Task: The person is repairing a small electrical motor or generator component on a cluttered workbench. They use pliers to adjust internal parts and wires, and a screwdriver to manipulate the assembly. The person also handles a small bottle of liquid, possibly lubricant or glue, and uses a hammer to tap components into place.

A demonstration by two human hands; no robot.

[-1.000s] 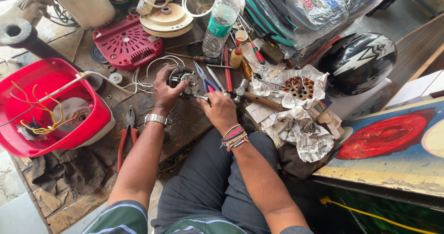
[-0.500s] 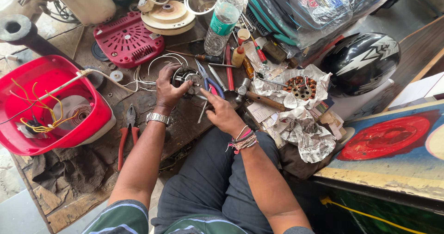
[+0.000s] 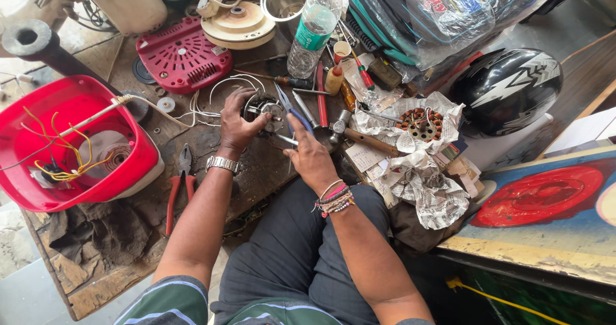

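Our left hand [image 3: 239,121] clamps the small motor [image 3: 263,110]; our right hand [image 3: 310,155] grips blue-handled pliers [image 3: 290,110], long axis running near-right to far-left, tips at the motor.

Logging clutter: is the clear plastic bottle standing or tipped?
Standing: the plastic bottle is upright on the workbench, green cap on top.

Daylight is falling on a worn wooden workbench [image 3: 96,286] with a cracked edge. Grey concrete floor [image 3: 19,293] is showing left of the workbench; a painted board [image 3: 552,235] is lying to its right.
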